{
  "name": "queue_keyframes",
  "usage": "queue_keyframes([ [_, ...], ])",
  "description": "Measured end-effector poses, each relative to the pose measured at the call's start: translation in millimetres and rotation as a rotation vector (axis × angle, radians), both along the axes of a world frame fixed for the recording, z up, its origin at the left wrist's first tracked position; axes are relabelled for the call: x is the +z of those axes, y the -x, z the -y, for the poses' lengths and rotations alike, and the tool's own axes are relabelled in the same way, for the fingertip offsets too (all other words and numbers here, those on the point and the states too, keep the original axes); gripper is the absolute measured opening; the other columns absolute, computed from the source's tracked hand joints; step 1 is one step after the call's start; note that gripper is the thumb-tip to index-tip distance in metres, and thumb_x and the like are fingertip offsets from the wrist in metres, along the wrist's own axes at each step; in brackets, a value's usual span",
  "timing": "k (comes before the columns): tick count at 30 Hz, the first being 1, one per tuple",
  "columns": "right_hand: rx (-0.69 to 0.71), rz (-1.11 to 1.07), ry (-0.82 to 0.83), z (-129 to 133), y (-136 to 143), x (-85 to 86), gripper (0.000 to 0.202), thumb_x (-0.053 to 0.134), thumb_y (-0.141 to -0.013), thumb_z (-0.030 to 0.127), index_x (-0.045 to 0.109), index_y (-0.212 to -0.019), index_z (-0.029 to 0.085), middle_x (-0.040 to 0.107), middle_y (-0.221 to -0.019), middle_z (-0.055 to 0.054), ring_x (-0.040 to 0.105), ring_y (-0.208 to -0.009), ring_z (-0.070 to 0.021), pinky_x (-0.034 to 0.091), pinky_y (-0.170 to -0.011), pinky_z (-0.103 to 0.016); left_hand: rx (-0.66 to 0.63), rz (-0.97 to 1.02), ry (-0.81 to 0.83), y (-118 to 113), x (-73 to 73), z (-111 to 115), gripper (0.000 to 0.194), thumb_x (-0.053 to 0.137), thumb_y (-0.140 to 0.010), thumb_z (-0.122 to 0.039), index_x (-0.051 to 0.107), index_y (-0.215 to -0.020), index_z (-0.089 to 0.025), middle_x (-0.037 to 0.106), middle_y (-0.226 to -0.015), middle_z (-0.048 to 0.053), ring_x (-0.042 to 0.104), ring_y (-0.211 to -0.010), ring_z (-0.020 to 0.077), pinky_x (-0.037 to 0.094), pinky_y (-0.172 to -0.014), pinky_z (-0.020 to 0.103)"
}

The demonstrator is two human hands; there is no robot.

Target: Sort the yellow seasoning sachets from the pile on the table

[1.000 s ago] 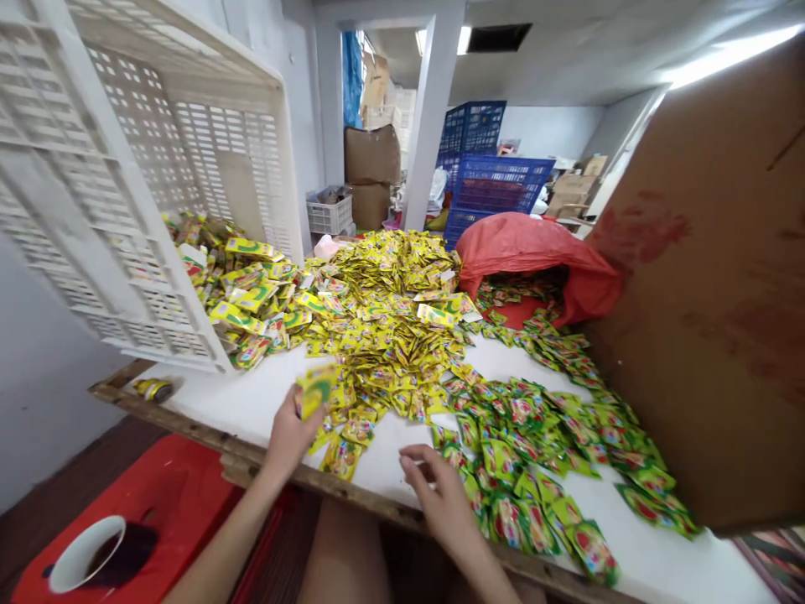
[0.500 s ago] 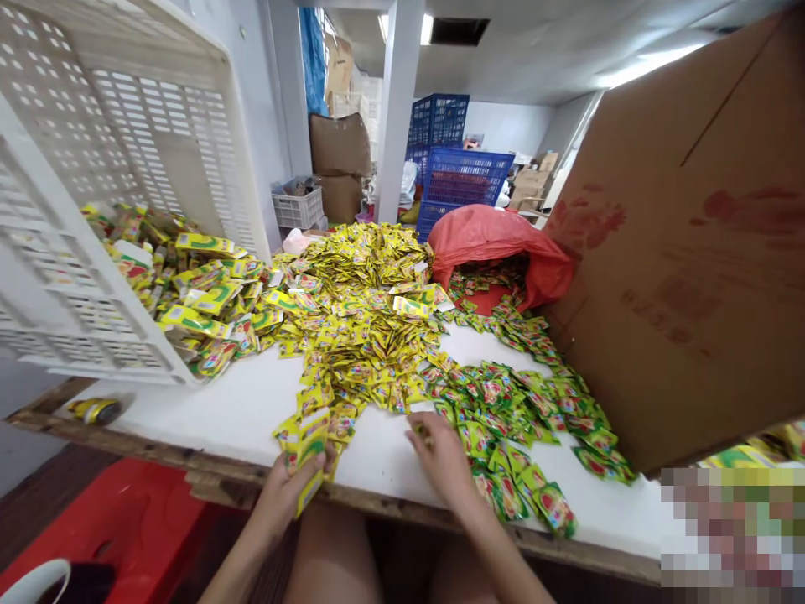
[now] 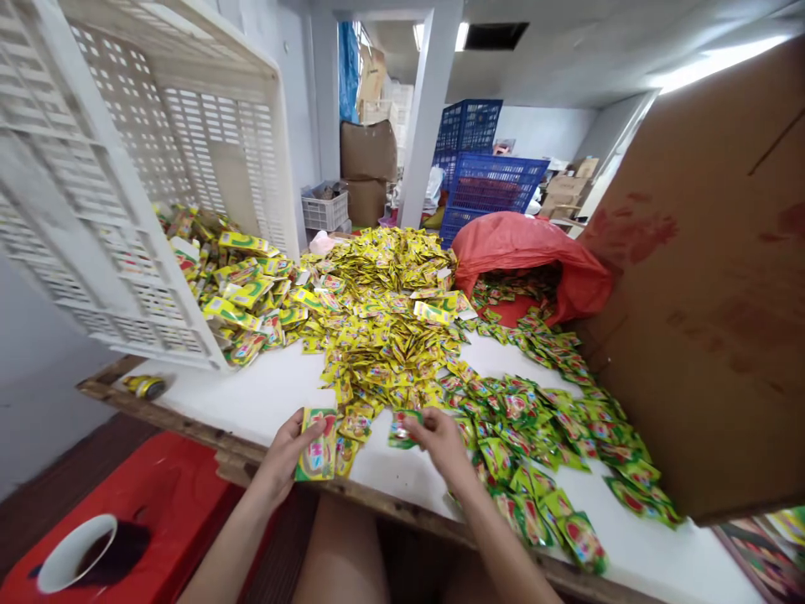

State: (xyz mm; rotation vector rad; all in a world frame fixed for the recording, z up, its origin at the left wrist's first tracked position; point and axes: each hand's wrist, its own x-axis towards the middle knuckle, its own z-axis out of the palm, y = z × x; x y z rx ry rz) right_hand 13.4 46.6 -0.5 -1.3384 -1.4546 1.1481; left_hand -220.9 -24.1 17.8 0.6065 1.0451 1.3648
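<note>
My left hand (image 3: 286,453) is closed on a small yellow-green printed box (image 3: 316,445), held upright at the table's front edge with the thumb across its face. Between the fingertips of my right hand (image 3: 444,440) is a green sachet (image 3: 402,428), just right of the box. Yellow sachets (image 3: 383,344) form a long heap from behind my hands to the back of the table. On the right, beside my right forearm, lies a spread of green sachets (image 3: 521,419). Several printed boxes (image 3: 245,289) spill from a white plastic crate (image 3: 277,168) tipped on its side.
A red sack (image 3: 516,243) lies at the back with its mouth open and green sachets inside. The large cardboard box (image 3: 704,335) leans at the right. A small yellow bottle (image 3: 144,386) rests near the left edge. Below, a red stool (image 3: 169,478) holds a cup (image 3: 81,554).
The box in my left hand has turned so its printed front faces me. My right hand now holds out a green sachet towards it. The view has swung left.
</note>
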Motion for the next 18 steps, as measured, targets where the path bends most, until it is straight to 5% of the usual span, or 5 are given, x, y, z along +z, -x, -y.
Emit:
queue_keyframes([
  [6, 0.024, 0.149, 0.057, -14, 78, -24.8, 0.025, 0.064, -0.062, 0.036, 0.047, -0.065, 0.018, 0.051, -0.051, 0.004, 0.047, -0.037, -0.0112, 0.034, -0.036, -0.021, -0.150, -0.097, 0.033, 6, -3.8, -14, 0.038, 0.069, -0.067, -0.030, 0.059, -0.100, -0.014, 0.070, -0.085, 0.008, 0.066, -0.071, 0.0199, 0.050, -0.067, 0.029],
  [11, -0.051, 0.317, -0.001, -12, 79, -28.2, 0.015, 0.063, -0.063, 0.025, 0.052, -0.071, 0.018, 0.059, -0.065, -0.003, 0.057, -0.065, -0.0208, 0.039, -0.053, -0.026, -0.323, -0.245, 0.030, 6, -12.3, -30, 0.033, 0.071, -0.063, -0.032, 0.065, -0.088, -0.011, 0.070, -0.077, 0.007, 0.064, -0.066, 0.0184, 0.047, -0.063, 0.026],
  [18, -0.087, 0.255, -0.001, -5, 76, -33.1, 0.029, 0.058, -0.067, 0.027, 0.055, -0.092, 0.015, 0.061, -0.072, -0.006, 0.056, -0.068, -0.0216, 0.042, -0.062, -0.031, -0.238, -0.306, -0.042, -8, -10.2, -30, 0.029, 0.071, -0.063, -0.033, 0.067, -0.082, -0.011, 0.069, -0.068, 0.003, 0.059, -0.059, 0.0149, 0.043, -0.056, 0.022],
])
